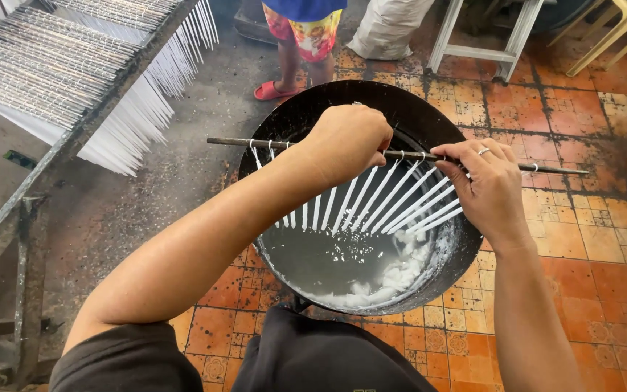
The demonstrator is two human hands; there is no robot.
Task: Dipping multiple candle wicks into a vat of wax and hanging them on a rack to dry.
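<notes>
We hold a rod (400, 154) level over a black pot (444, 250) of molten wax (328, 261): left hand (350, 139) closed around its middle, right hand (484, 185) pinching it further along. The candles (379, 203) hung from it are already coated white and thin; more dipping looks due. Our left hand hides part of the rod, and the wick knots are too small to read. Finished candles fill a rack (74, 65) well apart.

Left hand (348, 139) clenched in a fist, forearm extended; right hand (486, 185) beside it, fingers curled, wrist bent, ring visible.
</notes>
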